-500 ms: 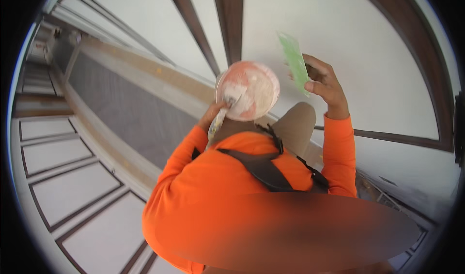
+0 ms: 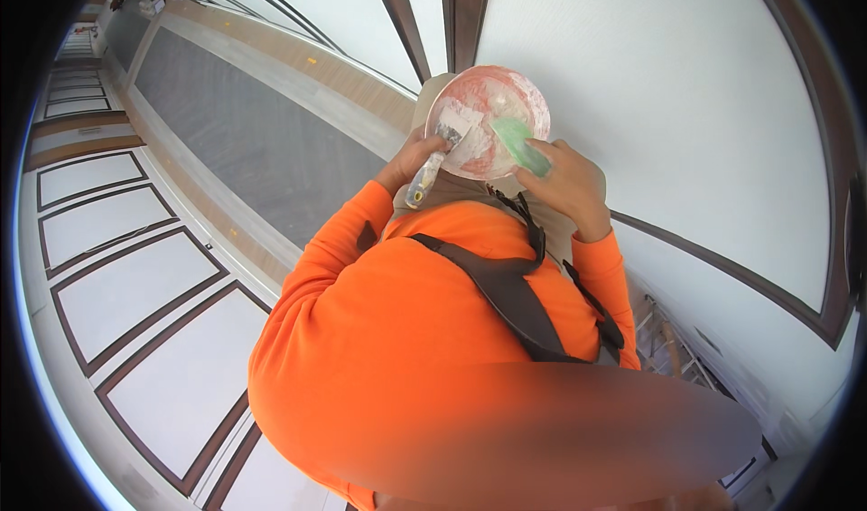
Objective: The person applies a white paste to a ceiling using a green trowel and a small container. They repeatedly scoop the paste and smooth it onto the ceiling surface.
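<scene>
A round pinkish bowl (image 2: 533,91) smeared inside with white paste is in front of my body, above my trousered legs. My left hand (image 2: 412,161) grips its left rim. Under that same hand's thumb is a putty knife (image 2: 426,182) with a paste-stained handle, its pale coated blade reaching into the bowl. In my right hand (image 2: 571,184) is a flat green scraper (image 2: 513,135), pinched between thumb and fingers, with its wide end over the bowl's right inner side. Whether the scraper touches the paste I cannot tell.
A white wall (image 2: 659,104) with dark brown trim (image 2: 468,14) stands close ahead and to the right. On the left, a grey floor covering (image 2: 253,136) runs along a corridor, with framed white panels (image 2: 172,357) beyond. A ladder-like metal frame (image 2: 673,339) is at the lower right.
My right hand has brought the green scraper down and left from beside the wall into the bowl. The view has shifted, and the bowl sits higher and farther right in it.
</scene>
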A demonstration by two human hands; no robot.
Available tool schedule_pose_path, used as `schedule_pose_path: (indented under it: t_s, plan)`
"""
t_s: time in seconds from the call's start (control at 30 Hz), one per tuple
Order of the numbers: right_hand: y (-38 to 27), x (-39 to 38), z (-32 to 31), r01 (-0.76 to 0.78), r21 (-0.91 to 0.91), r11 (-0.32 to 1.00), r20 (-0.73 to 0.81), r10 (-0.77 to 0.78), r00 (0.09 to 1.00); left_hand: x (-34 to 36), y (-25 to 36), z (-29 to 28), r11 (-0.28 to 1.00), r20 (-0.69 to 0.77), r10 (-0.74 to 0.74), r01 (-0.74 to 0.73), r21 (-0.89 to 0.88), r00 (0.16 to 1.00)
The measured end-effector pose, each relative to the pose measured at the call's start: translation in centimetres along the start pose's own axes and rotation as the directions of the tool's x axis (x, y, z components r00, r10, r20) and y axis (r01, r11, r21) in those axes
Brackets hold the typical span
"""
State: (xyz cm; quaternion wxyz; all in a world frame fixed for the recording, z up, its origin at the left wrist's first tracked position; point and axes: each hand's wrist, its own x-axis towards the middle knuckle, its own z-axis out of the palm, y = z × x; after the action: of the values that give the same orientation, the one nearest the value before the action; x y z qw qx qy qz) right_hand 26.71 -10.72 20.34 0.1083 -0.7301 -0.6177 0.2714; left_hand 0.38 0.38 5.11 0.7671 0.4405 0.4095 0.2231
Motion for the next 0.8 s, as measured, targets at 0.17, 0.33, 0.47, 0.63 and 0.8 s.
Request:
schedule_pose_path:
  t_s: [0.17, 0.33, 0.47, 0.63, 0.8]
  plan:
    - [-0.2, 2.3, 2.3, 0.054, 0.048, 0.997, -0.053, -0.051, 0.997, 0.1, 0.0, 0.4, 1.000, -0.001, -0.007, 0.007, -0.027, 1.000]
    - [-0.8, 3.6, 2.3, -0.025, 0.078, 0.997, 0.036, 0.023, 0.999, 0.2, -0.3, -0.1, 1.000, 0.018, -0.006, 0.006, 0.028, 1.000]
    - [-0.2, 4.2, 2.9, -0.042, 0.080, 0.996, 0.033, 0.039, 0.999, 0.2, -0.5, -0.1, 0.999, 0.016, 0.023, -0.023, 0.032, 1.000]
    - [0.4, 4.5, 3.9, -0.027, 0.097, 0.995, -0.025, 0.030, 0.999, 0.3, -1.3, -0.5, 1.000, 0.014, 0.027, -0.027, 0.010, 1.000]
    - [1.0, 4.9, 3.8, -0.045, 0.167, 0.985, 0.107, 0.028, 0.994, 0.1, -0.8, -0.2, 1.000, 0.015, 0.014, -0.014, -0.008, 1.000]
